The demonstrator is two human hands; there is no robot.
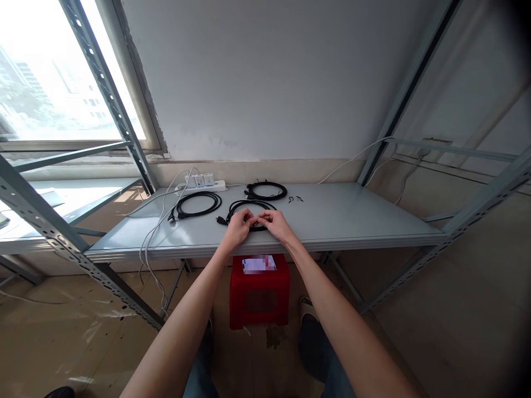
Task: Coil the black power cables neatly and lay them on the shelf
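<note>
Both my hands meet over the near side of a coiled black cable [235,205] that lies on the grey shelf. My left hand [241,224] has its fingertips pinched together, and my right hand [274,222] pinches right beside it. What sits between the fingertips is too small to make out. A black plug end [221,220] of this cable sticks out to the left of my left hand. Behind it lies another coiled black cable [267,191], and a third black coil [199,204] is off to the left. Several short black ties [295,199] lie right of the coils.
A white power strip [203,187] with several white chargers stands at the shelf's back left. White cords [154,226] hang over the front edge there. Metal posts [99,72] frame the shelf [352,221]. Below, a red stool [259,301] carries a phone [259,264].
</note>
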